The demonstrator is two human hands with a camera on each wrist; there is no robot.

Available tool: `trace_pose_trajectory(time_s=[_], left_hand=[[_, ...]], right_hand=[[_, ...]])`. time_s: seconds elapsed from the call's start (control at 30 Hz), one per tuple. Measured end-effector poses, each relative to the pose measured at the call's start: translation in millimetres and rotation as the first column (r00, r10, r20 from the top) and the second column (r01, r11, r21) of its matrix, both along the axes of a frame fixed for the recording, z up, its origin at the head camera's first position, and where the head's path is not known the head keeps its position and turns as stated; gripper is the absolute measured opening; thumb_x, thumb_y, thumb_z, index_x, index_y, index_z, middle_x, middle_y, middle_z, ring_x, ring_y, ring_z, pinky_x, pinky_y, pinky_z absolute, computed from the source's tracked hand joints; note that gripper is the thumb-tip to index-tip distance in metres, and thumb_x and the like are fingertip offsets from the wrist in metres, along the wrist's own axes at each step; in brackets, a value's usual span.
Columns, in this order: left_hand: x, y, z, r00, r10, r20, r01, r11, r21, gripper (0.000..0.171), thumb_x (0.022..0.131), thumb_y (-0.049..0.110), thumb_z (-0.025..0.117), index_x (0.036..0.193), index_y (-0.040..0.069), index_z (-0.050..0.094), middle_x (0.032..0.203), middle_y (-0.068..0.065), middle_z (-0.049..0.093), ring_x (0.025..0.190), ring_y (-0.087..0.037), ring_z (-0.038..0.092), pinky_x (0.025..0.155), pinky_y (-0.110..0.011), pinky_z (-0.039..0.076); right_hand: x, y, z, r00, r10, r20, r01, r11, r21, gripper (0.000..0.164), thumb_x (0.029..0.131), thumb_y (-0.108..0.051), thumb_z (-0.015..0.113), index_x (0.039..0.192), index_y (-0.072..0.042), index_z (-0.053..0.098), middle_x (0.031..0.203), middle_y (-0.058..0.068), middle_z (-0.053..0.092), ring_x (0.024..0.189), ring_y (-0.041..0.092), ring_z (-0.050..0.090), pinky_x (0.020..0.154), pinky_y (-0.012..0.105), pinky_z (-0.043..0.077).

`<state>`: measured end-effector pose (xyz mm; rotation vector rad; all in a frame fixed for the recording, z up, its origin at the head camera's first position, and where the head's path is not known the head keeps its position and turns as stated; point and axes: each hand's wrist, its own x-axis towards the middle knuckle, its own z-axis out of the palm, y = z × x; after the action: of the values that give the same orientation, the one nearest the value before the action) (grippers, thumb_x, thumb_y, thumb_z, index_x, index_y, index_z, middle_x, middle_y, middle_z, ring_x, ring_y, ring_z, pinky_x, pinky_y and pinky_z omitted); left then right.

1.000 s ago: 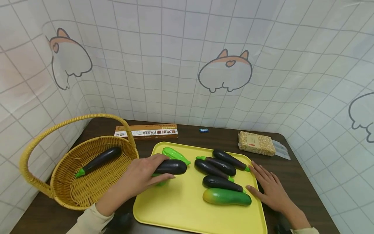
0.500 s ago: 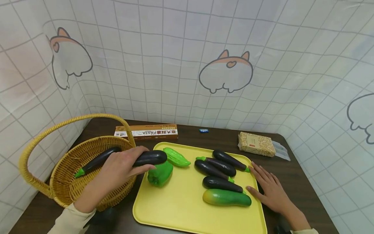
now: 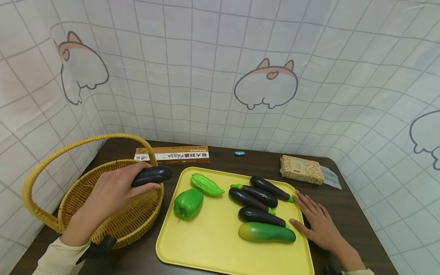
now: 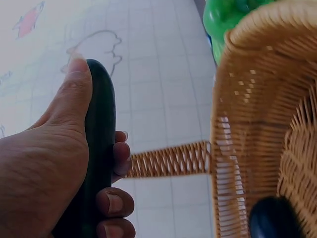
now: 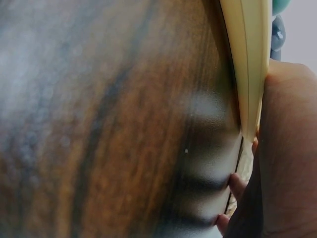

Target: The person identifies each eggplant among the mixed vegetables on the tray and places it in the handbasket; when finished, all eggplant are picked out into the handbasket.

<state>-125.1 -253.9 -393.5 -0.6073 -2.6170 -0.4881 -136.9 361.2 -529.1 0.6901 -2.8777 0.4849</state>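
Observation:
My left hand [image 3: 115, 191] grips a dark purple eggplant [image 3: 152, 175] above the yellow wicker basket [image 3: 156, 194], thumb along one side and fingers curled round the other. Inside the basket, another eggplant [image 4: 273, 218] shows in the left wrist view; the hand hides it in the head view. My right hand [image 3: 317, 225] rests with fingers extended at the right rim of the yellow tray [image 3: 206, 248]. Near that hand on the tray lie several eggplants [image 3: 262, 216] and a green-and-yellow cucumber-like vegetable [image 3: 267, 232]. A green bell pepper [image 3: 188, 203] and a light green, bumpy gourd [image 3: 207, 185] lie at the tray's left.
The basket's tall handle [image 3: 86, 139] arches over its opening. Behind the tray are a pasta box [image 3: 182, 154], a small blue packet [image 3: 240, 153] and a bag of yellowish grains [image 3: 302, 169]. A white gridded curtain [image 3: 192, 76] surrounds the dark wooden table [image 3: 357, 225].
My left hand has carried the eggplant leftward from over the tray to over the basket, uncovering the bell pepper. My right hand has stayed at the tray's rim.

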Motion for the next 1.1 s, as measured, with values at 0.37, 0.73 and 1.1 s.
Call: trace_pose_trajectory(time_s=[0.37, 0.73, 1.1], left_hand=[[1.5, -28.0, -6.6, 0.994, 0.109, 0.027, -0.109, 0.994, -0.019, 0.048, 0.091, 0.052, 0.082, 0.116, 0.013, 0.068, 0.079, 0.002, 0.063, 0.059, -0.012, 0.048, 0.051, -0.033, 0.038], [-5.2, -33.7, -13.5, 0.991, 0.102, -0.086, -0.106, 0.994, -0.04, 0.051, 0.088, 0.048, 0.086, 0.113, 0.007, 0.069, 0.078, -0.002, 0.066, 0.056, -0.013, 0.052, 0.049, -0.037, 0.043], [-14.5, -43.7, -23.6, 0.989, 0.101, -0.105, -0.112, 0.988, -0.109, 0.054, 0.087, 0.054, 0.084, 0.108, 0.007, 0.067, 0.069, 0.003, 0.054, 0.054, -0.011, 0.045, 0.049, -0.035, 0.038]], right_hand=[[-1.8, 0.5, -0.3, 1.0, 0.003, -0.001, -0.003, 1.0, -0.001, 0.077, 0.103, -0.04, 0.069, 0.167, -0.015, 0.034, 0.172, 0.009, 0.025, 0.152, 0.045, 0.028, 0.107, 0.077, 0.022], [-1.2, 0.4, -1.1, 1.0, 0.003, 0.009, -0.003, 1.0, -0.003, 0.077, 0.103, -0.041, 0.069, 0.167, -0.015, 0.034, 0.173, 0.009, 0.025, 0.152, 0.046, 0.028, 0.107, 0.076, 0.021], [-0.3, 0.2, -2.9, 1.0, -0.002, 0.0, 0.002, 1.0, 0.0, 0.077, 0.103, -0.041, 0.069, 0.167, -0.016, 0.034, 0.172, 0.008, 0.025, 0.152, 0.045, 0.028, 0.107, 0.077, 0.022]])
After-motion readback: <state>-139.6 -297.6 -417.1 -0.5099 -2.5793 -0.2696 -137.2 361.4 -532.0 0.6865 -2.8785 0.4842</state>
